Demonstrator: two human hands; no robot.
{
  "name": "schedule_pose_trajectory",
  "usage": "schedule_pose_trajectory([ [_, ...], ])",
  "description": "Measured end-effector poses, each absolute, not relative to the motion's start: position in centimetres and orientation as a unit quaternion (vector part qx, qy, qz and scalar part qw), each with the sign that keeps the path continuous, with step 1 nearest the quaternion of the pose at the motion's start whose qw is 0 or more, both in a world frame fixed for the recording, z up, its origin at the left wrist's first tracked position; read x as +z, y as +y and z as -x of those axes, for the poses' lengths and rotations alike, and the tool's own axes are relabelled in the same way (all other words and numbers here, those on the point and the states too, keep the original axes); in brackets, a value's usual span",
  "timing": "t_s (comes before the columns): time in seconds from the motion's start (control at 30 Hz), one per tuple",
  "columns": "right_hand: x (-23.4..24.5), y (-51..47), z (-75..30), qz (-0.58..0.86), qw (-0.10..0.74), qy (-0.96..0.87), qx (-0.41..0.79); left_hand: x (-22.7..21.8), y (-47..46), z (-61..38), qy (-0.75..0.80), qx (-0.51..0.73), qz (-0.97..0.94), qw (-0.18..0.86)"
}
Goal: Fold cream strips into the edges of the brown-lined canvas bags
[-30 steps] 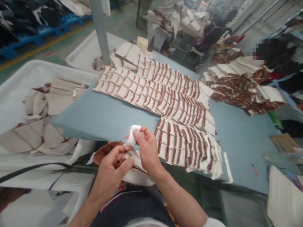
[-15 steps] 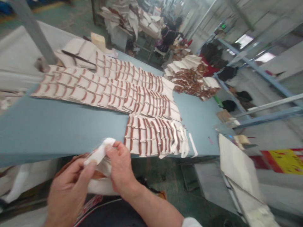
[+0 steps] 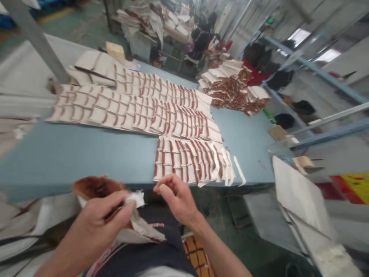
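My left hand (image 3: 99, 223) is closed on a cream fabric piece with a brown fuzzy edge (image 3: 95, 188), pinching its white end over my lap. My right hand (image 3: 175, 198) hovers just right of it with fingers curled and thumb near the forefinger, nothing visible in them. Just beyond my hands, at the near edge of the blue table (image 3: 72, 157), lies a short row of overlapped cream pieces with brown stripes (image 3: 190, 161). Longer rows of the same pieces (image 3: 138, 109) cover the table behind it.
A heap of cream and brown pieces (image 3: 233, 86) sits at the table's far right. A grey post (image 3: 34, 38) rises at the far left. White boards (image 3: 294, 196) lean at the right. A person sits at a distant piled table (image 3: 201, 36). Blue shelving frames stand right.
My right hand has let go of the white end and moved a little right. My left hand still holds the piece, now lower over my lap. The view has shifted slightly.
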State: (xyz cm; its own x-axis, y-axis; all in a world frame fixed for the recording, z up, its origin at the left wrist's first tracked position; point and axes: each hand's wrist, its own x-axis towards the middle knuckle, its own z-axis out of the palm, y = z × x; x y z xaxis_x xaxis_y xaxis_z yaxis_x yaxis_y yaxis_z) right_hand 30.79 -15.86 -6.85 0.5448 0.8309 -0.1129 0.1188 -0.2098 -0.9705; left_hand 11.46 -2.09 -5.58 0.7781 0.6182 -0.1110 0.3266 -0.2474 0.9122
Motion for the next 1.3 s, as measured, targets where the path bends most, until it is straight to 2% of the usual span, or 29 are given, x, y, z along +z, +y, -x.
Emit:
schedule_pose_trajectory([
  [0.1, -5.2, -13.7, -31.6, 0.575, 0.551, -0.506, 0.332, -3.8, -1.6, -11.7, 0.266, 0.102, -0.782, 0.555],
  [0.17, -4.6, -11.8, -31.5, 0.503, 0.531, -0.582, 0.356, -3.1, -1.4, -11.6, 0.254, 0.109, -0.784, 0.556],
  [0.27, -4.1, -9.2, -31.0, 0.481, 0.484, -0.63, 0.371, -2.4, -1.5, -11.0, 0.27, 0.127, -0.793, 0.531],
  [0.6, -2.9, -6.7, -30.5, 0.487, 0.438, -0.59, 0.471, -1.1, -1.3, -9.8, 0.344, 0.162, -0.768, 0.516],
  [0.93, -4.7, -5.5, -29.0, 0.429, 0.465, -0.474, 0.613, -1.2, -0.6, -9.4, 0.346, 0.159, -0.775, 0.504],
  [1.13, -4.1, -4.8, -29.7, 0.469, 0.418, -0.503, 0.594, -2.5, -0.7, -8.6, 0.377, 0.175, -0.78, 0.467],
  [1.3, -3.5, -3.9, -30.5, 0.434, 0.333, -0.531, 0.647, -2.6, -0.6, -8.1, 0.384, 0.165, -0.783, 0.461],
])
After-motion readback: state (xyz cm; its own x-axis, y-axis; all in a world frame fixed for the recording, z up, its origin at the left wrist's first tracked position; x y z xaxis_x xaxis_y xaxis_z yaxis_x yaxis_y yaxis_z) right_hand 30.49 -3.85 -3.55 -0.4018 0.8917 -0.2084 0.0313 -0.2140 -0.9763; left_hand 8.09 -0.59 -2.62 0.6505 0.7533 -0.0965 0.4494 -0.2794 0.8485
